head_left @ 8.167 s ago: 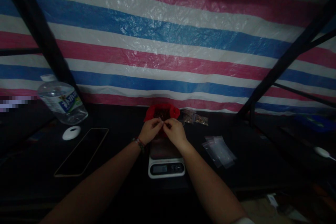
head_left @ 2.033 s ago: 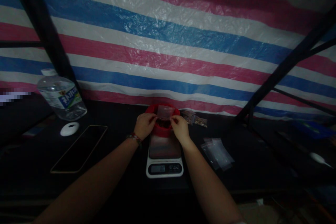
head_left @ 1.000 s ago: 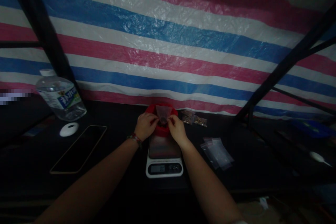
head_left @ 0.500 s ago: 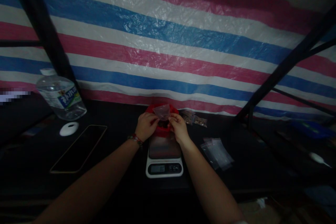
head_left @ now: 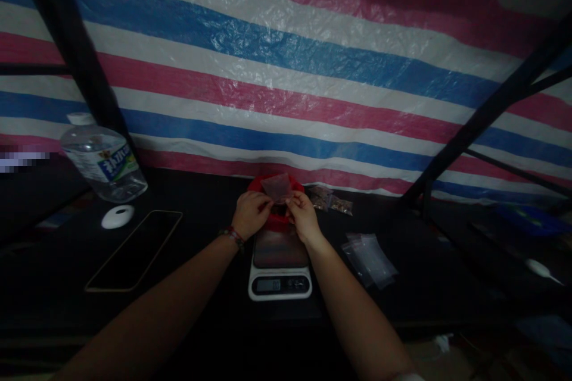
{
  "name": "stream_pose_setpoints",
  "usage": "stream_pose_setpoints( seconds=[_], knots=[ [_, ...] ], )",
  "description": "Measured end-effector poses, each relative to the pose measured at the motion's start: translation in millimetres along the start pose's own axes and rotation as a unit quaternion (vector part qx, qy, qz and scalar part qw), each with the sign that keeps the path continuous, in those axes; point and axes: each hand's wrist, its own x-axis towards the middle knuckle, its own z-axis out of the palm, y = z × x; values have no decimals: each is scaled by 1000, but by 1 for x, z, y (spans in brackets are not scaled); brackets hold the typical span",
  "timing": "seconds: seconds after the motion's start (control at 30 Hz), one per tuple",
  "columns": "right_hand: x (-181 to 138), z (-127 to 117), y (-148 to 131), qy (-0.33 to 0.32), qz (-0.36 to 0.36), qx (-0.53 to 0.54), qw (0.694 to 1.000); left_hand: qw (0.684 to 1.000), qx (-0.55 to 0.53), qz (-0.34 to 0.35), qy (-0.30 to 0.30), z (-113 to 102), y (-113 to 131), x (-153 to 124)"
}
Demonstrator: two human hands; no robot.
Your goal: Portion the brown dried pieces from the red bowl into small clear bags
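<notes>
A small clear plastic bag [head_left: 277, 187] is pinched at its two lower corners, my left hand [head_left: 251, 214] on one side and my right hand [head_left: 304, 214] on the other. Both hands are closed on it. Behind and below the bag is a red container [head_left: 297, 183]; my fingers and the bag cover much of it, and something dark shows inside. Nearer to me, a white kitchen scale [head_left: 279, 286] lies on the black table, its grey plate between my wrists. Its display appears to read 0.0.
To the right lie several flat clear bags [head_left: 372, 259], with small filled bags [head_left: 340, 205] farther back. On the left are a phone [head_left: 134, 250], a white mouse [head_left: 117, 216] and a large plastic bottle [head_left: 105, 161]. Dark metal bars [head_left: 473, 122] and a striped sheet [head_left: 286, 101] stand behind.
The bag has tilted slightly and shifted a little to the right between my fingers. My hands have stayed almost in place, both keeping hold of it.
</notes>
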Motion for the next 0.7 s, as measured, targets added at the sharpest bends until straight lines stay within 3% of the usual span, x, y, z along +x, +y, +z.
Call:
stream_pose_setpoints(
  seconds=[0.17, 0.33, 0.47, 0.7],
  knots=[
    [5, -7, 4, 29, -114, -192, 974, 1000, 11, -10, 6, 0, -1, 0],
    [7, -15, 5, 42, -151, -301, 941, 999, 20, -33, 21, 0, -4, 0],
    [10, -18, 5, 63, -177, -311, 932, 999, 15, -29, 35, -2, -3, 0],
    [8, -14, 3, 7, -110, -212, 971, 996, -64, 42, 39, -5, -2, -3]
  ],
)
